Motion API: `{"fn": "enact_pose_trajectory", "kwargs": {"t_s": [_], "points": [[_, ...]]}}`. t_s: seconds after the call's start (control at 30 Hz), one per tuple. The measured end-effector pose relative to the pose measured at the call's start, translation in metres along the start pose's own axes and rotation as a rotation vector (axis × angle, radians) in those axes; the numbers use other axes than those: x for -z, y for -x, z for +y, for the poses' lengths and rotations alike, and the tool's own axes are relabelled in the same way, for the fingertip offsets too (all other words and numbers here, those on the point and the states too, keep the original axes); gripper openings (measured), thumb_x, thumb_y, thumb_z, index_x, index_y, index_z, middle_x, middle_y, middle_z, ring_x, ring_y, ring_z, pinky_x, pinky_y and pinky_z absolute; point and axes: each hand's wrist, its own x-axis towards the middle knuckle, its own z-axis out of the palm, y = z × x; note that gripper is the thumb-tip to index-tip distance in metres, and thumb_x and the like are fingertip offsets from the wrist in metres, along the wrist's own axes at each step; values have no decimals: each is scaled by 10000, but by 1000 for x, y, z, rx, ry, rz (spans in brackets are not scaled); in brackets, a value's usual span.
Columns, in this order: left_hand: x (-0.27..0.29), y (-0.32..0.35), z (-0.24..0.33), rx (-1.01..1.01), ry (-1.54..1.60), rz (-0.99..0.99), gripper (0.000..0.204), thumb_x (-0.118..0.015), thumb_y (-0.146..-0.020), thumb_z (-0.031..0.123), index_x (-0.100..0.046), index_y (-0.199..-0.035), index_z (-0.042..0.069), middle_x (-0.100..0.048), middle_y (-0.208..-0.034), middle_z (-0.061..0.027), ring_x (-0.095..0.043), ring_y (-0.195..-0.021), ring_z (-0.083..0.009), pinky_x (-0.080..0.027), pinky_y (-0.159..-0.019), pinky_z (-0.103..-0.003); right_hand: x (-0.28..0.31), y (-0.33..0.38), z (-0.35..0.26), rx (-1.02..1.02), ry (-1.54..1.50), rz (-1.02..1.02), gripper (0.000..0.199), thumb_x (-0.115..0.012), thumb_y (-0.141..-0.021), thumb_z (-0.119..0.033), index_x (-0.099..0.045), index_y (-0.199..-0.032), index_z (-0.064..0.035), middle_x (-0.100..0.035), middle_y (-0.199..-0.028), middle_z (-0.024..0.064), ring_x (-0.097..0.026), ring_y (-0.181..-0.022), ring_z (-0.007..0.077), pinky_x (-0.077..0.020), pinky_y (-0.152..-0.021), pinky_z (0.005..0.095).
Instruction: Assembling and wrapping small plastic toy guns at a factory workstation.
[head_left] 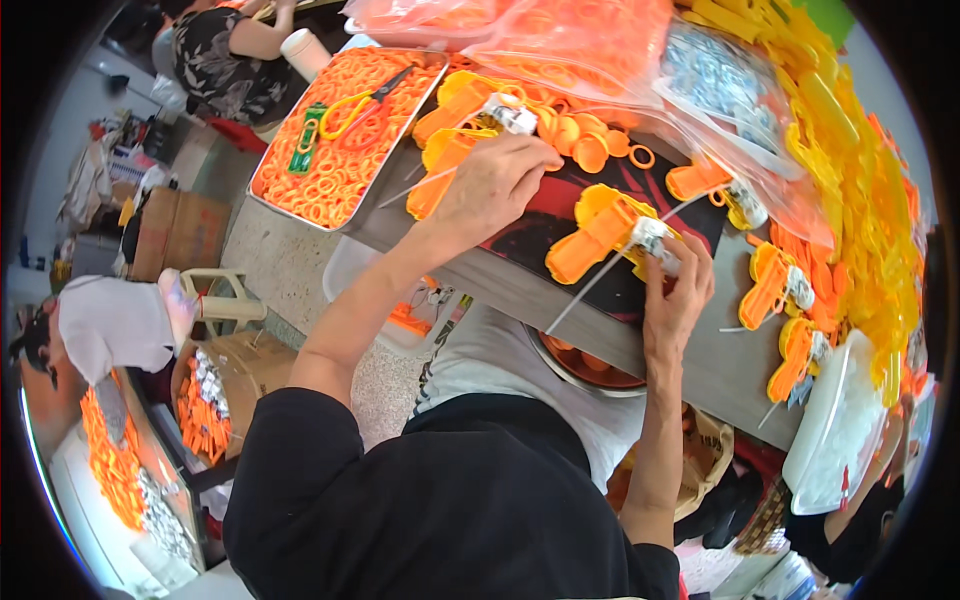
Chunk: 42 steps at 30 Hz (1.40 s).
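Note:
My right hand [680, 295] curls its fingers round the whitish end of an orange and yellow plastic toy part [590, 243], which lies on a dark red-and-black mat [525, 240]. A thin pale rod [580, 298] crosses this part at a slant. My left hand [490, 190] is closed, its fingertips pinched together beside a pile of orange discs [590, 150]; what they hold, if anything, is hidden. Just beyond that hand lie more toy parts of the same kind [440, 150], with another pale rod [420, 188].
At the left stands a metal tray [335, 228] of orange rings, with scissors [365, 110] and a green tool [307, 140] on top. Bags of orange parts [570, 45] fill the back. Yellow parts [840, 170] heap up at right, near a white bin [835, 430]. Another person [235, 60] sits far left.

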Motion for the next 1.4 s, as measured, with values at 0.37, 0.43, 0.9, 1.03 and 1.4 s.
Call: {"fn": "enact_pose_trajectory", "kwargs": {"t_s": [0.37,0.43,0.9,1.03,1.4], "points": [[90,-30,-138,136,-385,100,258,-653,-927,210,-702,-1116,42,-720,-1062,-158,-678,-1008,-347,-538,-875,-442,-2,2,13,-77,-107,25,272,-702,-948,-84,-636,-1211,-58,-566,-1350,154,-581,-1226,285,-544,-912,366],[84,-44,-176,187,-390,-84,277,-649,-928,234,-705,-1127,50,-720,-1068,-157,-676,-1016,-351,-535,-881,-448,-5,-2,12,-54,-124,31,274,-714,-932,-69,-647,-1198,-49,-574,-1341,155,-587,-1215,287,-541,-900,359],[78,-7,-22,620,642,42,282,-708,-953,177,-710,-1183,14,-719,-992,-82,-729,-872,-172,-603,-787,-308,1,-1,-3,-43,-106,209,288,-731,-916,-125,-661,-1185,-47,-597,-1328,152,-588,-1188,324,-511,-948,393],[7,6,59,839,1227,-244,251,-707,-956,138,-675,-1150,-17,-726,-1035,-107,-739,-875,-187,-617,-842,-313,20,14,-27,-268,-539,82,206,-667,-990,-111,-654,-1157,8,-684,-1083,66,-632,-994,152,-510,-886,297],[-44,28,124,792,1153,-228,224,-701,-965,110,-669,-1139,-27,-742,-1044,-116,-741,-936,-182,-611,-799,-286,30,40,-66,-528,-931,170,260,-705,-967,-85,-603,-1187,6,-676,-985,34,-621,-859,95,-513,-801,251]]}}
